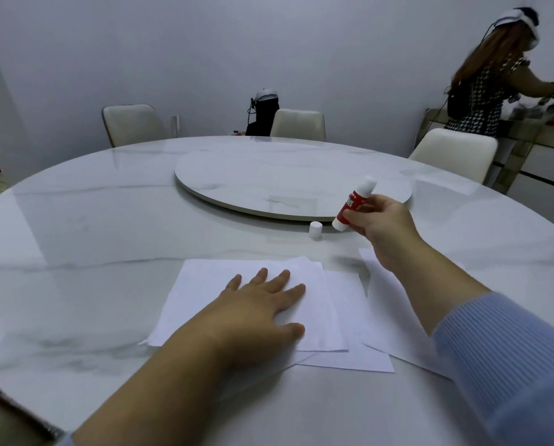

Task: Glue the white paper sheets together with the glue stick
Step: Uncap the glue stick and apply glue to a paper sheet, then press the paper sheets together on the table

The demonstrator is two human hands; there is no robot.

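Several white paper sheets (333,310) lie overlapping on the marble table, near its front edge. My left hand (262,304) rests flat on the top sheet with its fingers spread. My right hand (381,226) is raised beyond the sheets and grips a red-and-white glue stick (354,202), which is tilted and has no cap on it. The white cap (315,229) stands on the table just left of the stick's lower end.
A round turntable (253,175) sits in the middle of the round marble table (92,236). White chairs (130,123) stand around the far rim. A person (481,78) works at a counter at the far right. A black bag (262,114) sits behind the table.
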